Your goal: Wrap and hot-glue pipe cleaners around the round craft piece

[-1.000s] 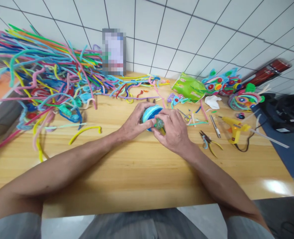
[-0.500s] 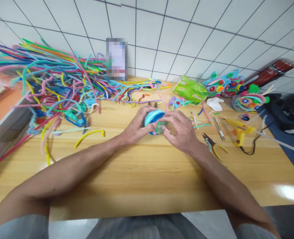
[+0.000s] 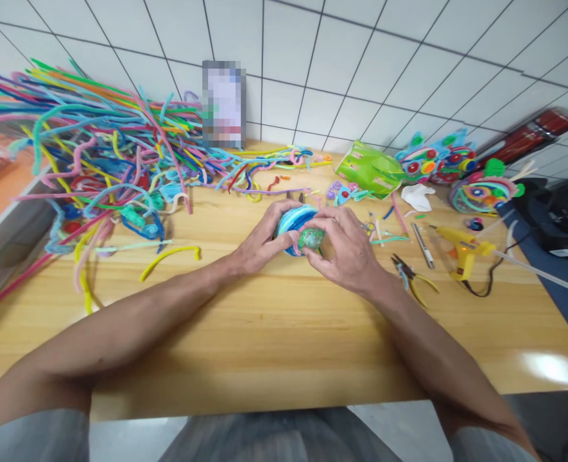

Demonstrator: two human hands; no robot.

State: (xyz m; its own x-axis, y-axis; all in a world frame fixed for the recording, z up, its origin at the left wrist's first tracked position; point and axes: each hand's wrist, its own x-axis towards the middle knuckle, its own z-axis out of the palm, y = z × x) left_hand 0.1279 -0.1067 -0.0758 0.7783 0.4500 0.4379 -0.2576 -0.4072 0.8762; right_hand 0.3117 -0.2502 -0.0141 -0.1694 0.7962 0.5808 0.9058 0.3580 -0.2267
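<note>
My left hand (image 3: 267, 242) is wrapped round the side of a round craft (image 3: 291, 222) made of coiled blue and light-blue pipe cleaners. Its thumb presses near a green oval part with a pink rim (image 3: 311, 239) on the craft's front. From the other side, my right hand (image 3: 344, 247) holds this green and pink part, thumb below and fingers above. Whether that part is fixed to the blue coils cannot be made out. Dark tool tips (image 3: 294, 196) show just behind the craft.
Loose pipe cleaners (image 3: 120, 147) are heaped at the left. Toward the right lie pliers (image 3: 413, 279), a silver pen-like tool (image 3: 423, 245), a yellow glue gun (image 3: 464, 250), a green packet (image 3: 368, 170) and finished-looking pipe-cleaner crafts (image 3: 483, 192). A red cylinder (image 3: 524, 138) leans by the tiled wall.
My right fingers have shifted and spread a little, so more of the green part and its pink rim shows. My left hand keeps its hold. The view has moved slightly.
</note>
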